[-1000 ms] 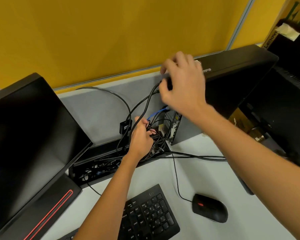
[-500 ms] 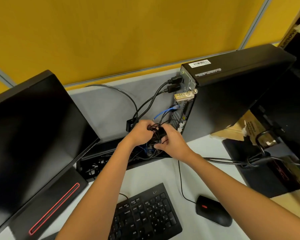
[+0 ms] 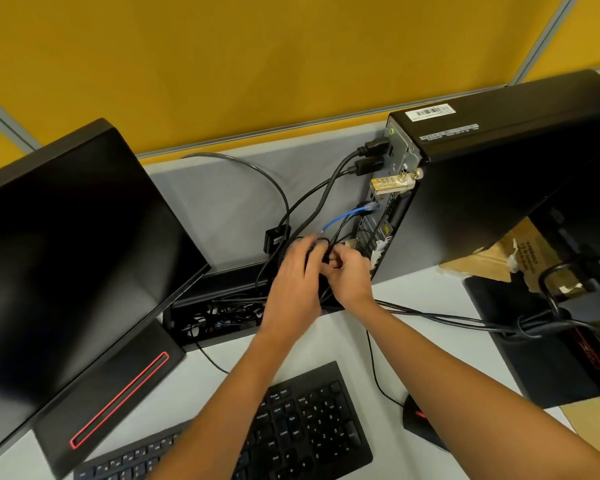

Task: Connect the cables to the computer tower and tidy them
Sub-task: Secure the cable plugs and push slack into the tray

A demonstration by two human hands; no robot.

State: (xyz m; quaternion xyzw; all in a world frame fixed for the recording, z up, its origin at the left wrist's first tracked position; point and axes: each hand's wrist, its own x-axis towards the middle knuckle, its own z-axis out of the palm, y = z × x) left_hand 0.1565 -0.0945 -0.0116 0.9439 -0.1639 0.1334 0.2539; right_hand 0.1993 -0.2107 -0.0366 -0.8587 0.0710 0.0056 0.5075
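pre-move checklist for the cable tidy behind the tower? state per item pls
1. Both hands on the bundle: ok. Left hand and right hand grip the black cable bundle beside the computer tower.
2. Upper black plugs seated in the rear panel: ok, both look pushed in.
3. Blue cable plugged in: ok, its connector sits in a port.
4. Tie closed round the bundle: cannot tell, fingers hide it.
5. Mouse cable free: ok, it lies slack on the desk towards the mouse.
6. Slack in the cable tray: not ok, cables lie tangled there.
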